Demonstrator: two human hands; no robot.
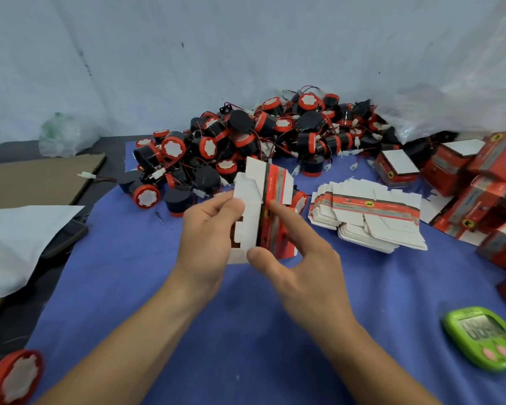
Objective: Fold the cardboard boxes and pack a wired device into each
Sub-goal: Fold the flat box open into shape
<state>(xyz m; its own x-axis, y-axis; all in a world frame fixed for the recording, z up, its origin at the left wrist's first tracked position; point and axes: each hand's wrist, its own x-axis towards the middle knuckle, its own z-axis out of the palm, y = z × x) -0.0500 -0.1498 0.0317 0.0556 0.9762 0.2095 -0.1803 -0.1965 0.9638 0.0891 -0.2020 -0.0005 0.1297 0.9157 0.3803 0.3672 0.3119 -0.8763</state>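
A flat, unfolded red-and-white cardboard box (270, 200) stands upright in the air above the blue cloth. My left hand (208, 238) grips its white left side with curled fingers. My right hand (301, 258) pinches its red right side between thumb and forefinger. Behind it lies a big heap of black-and-red round wired devices (246, 141). A stack of flat box blanks (368, 214) lies to the right. Folded red boxes (468, 176) are piled at the far right.
The blue cloth (216, 317) covers the table. A green digital timer (485, 337) sits at the front right. One red-capped device (15, 378) lies at the front left corner. A white bag (18, 241) and brown cardboard sheet (38, 179) lie on the left.
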